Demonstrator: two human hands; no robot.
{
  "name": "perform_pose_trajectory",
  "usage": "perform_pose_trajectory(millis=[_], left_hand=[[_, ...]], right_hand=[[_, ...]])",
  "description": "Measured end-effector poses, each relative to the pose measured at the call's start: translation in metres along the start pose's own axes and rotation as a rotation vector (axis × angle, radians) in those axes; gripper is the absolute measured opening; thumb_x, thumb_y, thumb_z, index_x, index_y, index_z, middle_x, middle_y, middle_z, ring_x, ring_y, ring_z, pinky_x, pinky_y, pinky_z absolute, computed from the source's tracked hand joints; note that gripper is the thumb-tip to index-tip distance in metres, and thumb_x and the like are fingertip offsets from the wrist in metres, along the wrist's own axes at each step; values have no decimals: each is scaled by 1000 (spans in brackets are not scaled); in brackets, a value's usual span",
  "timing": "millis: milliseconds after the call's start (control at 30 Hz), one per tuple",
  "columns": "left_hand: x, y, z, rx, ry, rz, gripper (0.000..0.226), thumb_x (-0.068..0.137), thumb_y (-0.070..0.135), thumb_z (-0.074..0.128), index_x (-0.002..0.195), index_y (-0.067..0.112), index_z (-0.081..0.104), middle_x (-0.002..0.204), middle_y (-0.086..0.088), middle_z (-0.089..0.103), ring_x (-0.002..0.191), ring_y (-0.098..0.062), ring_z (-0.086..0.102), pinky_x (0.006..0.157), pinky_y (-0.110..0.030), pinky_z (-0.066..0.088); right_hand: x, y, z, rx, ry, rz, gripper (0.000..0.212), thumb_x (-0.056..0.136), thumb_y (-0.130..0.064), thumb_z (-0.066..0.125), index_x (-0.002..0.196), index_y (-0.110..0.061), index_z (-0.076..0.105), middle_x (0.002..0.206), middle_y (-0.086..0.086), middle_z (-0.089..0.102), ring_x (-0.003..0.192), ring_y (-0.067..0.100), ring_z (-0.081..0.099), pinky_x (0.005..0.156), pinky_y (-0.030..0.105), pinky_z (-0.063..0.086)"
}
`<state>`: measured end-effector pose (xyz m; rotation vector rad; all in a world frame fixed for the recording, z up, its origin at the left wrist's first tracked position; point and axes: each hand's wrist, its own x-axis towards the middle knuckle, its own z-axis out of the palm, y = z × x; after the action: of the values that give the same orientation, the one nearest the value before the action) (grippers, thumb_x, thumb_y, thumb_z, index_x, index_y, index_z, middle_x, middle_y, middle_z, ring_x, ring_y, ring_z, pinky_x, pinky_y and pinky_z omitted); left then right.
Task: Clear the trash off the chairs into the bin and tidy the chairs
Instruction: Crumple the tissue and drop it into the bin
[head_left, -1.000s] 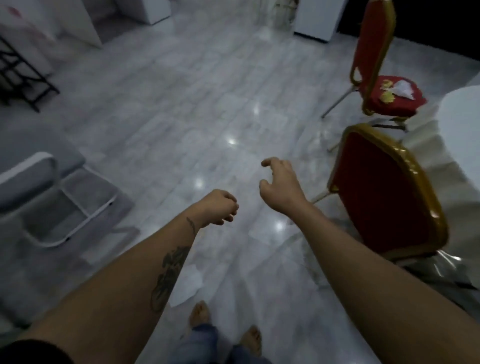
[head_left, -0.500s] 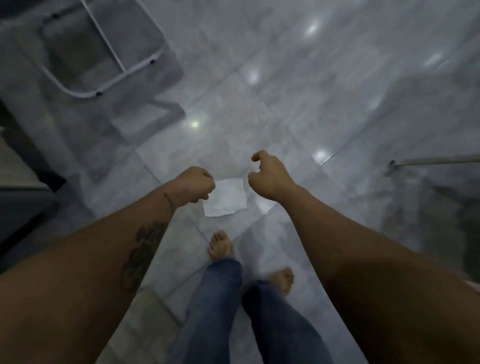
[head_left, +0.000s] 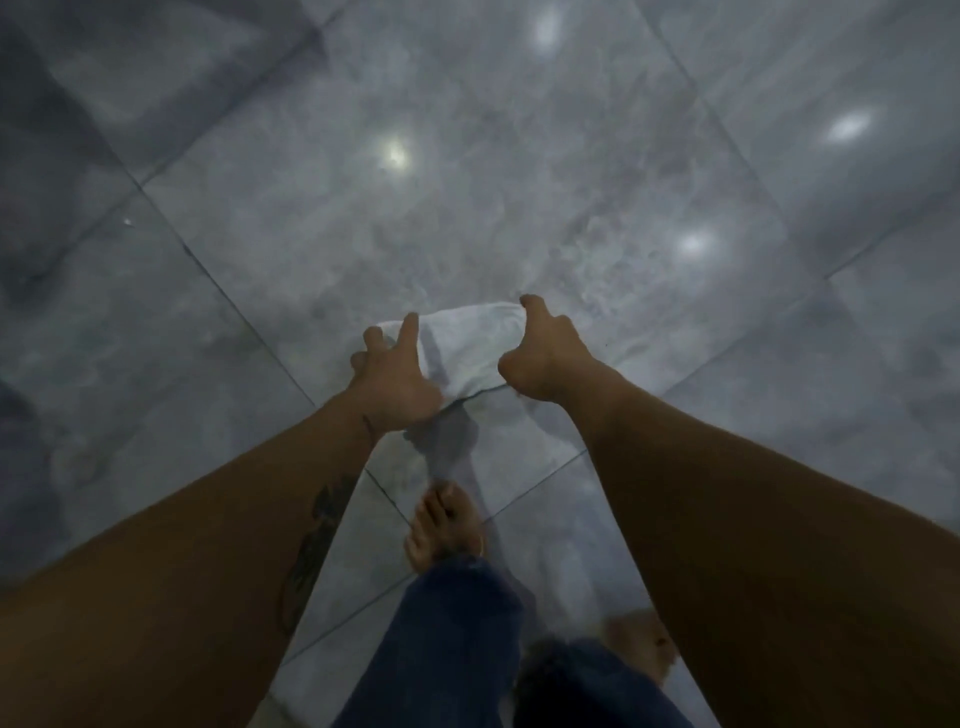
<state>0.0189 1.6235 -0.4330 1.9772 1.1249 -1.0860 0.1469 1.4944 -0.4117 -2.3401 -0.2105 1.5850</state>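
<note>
- A white paper napkin was seen lying flat on the grey tiled floor, at 12 o'clock from a bare foot.
- The left hand was held at the napkin's 9 o'clock edge, fingers spread, index straight.
- The right hand was held at its 3 o'clock edge, fingers loosely curled.
- Contact with the napkin could not be told.

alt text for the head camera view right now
Looking straight down, a person's left hand and right hand reach toward a white paper napkin lying on a grey tiled floor, neither gripping it. A bare foot and jeans show below.
</note>
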Motion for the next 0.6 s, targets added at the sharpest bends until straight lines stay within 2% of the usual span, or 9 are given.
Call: perform_pose_trajectory(millis=[67,133,200,267,367,433,467,533,600], left_hand=[[15,-3,22,20,-1,20,110,76,49,74,152,42,-6,157,-13,-13,139,-44,10,110,-52,29],[27,-4,46,103,107,38,112,72,52,73,149,43,-8,153,-14,-14,133,-42,11,103,-55,36],[34,-6,61,251,297,45,113,65,52,74,147,39,-2,147,-18,3,122,-42,22,90,-53,45],[39,-7,62,287,399,108,101,63,47,76,142,33,14,133,-17,24,112,-39,35,80,-48,49],[39,-8,49,140,271,301,49,78,26,70,121,18,49,117,-15,54,101,-36,59,77,-40,50],[33,-1,37,48,179,362,24,85,16,63,108,9,65,108,-15,69,99,-34,66,83,-37,51],[26,4,31,-22,189,357,21,86,14,62,105,8,67,105,-13,71,97,-32,67,82,-34,51],[8,18,17,-196,207,279,17,85,14,64,102,10,67,95,-7,71,87,-26,67,69,-25,51],[-16,36,1,-413,130,231,22,81,11,67,102,16,62,88,0,68,78,-20,65,57,-20,49]], right_hand=[[15,6,17,91,-38,45,93,86,-19,64,158,-36,7,156,21,16,136,45,36,111,46,40],[24,12,37,149,-6,31,95,84,-18,67,157,-38,10,151,21,18,130,42,42,102,34,41],[29,15,53,192,106,-41,81,81,-16,67,150,-33,29,141,18,34,119,37,50,93,32,43],[32,15,61,161,200,-106,58,79,-11,66,133,-21,49,126,15,53,110,32,56,89,35,48],[29,12,61,177,226,-67,24,80,-4,65,103,-9,69,102,11,71,91,25,67,72,29,51],[22,11,56,235,249,-59,15,81,-3,64,91,-8,73,89,8,72,77,19,67,62,24,49],[15,11,52,261,267,-69,12,80,-2,63,84,-9,73,82,6,71,72,18,65,56,21,46],[-2,12,38,318,313,-87,12,78,-3,60,76,-9,70,71,2,66,63,14,61,47,17,39],[-24,12,21,356,365,-72,14,77,-3,57,78,-11,68,70,0,63,61,9,58,47,18,38]])
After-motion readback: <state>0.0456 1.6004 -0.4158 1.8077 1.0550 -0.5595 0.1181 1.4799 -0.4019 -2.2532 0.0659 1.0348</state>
